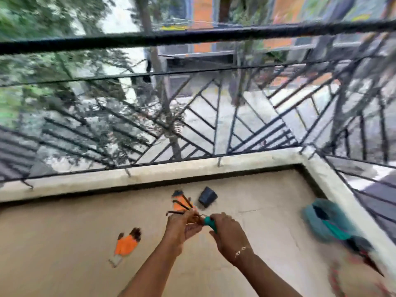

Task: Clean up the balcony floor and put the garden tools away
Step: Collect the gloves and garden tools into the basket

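One hand rake, left hand gripping its neck, right hand gripping handle

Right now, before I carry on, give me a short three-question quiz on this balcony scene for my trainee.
1. True or false: the left hand and the right hand both hold the hand rake.
2. The right hand grips the rake by: A) its teal handle B) its tines C) a strap.
3. How many orange gloves lie on the floor?
Key: 1 true. 2 A. 3 two: one left of the forearms, one beneath the tines.
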